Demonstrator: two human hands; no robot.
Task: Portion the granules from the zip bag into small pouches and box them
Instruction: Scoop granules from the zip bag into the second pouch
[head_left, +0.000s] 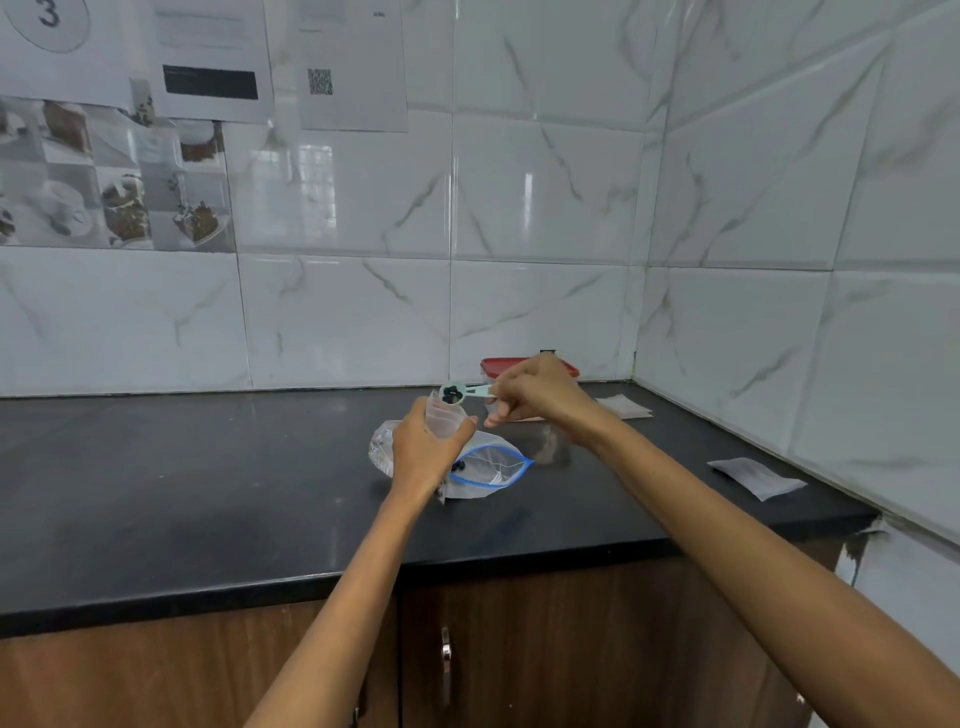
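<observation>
Left grip (423, 447) clamped on pouch (442, 415) | right grip (530, 389) pinching scoop (457, 392) of granules at pouch's 12 o'clock | zip bag (488, 470) on desk (208, 467)

The counter (208, 493) lies bare from nine o'clock round to seven of the zip bag (467, 467), open to the front edge; the bag itself sits mid-counter under the left hand (426, 452), which holds a pouch (441, 413) upright; at one o'clock the right hand (535, 389) and its scoop (457, 392) hover over the pouch mouth; behind them a red-lidded box (519, 366) stands against the back wall (519, 208); flat pouches (623, 406) lie at two o'clock, another (756, 477) at three by the side wall (831, 312).
</observation>
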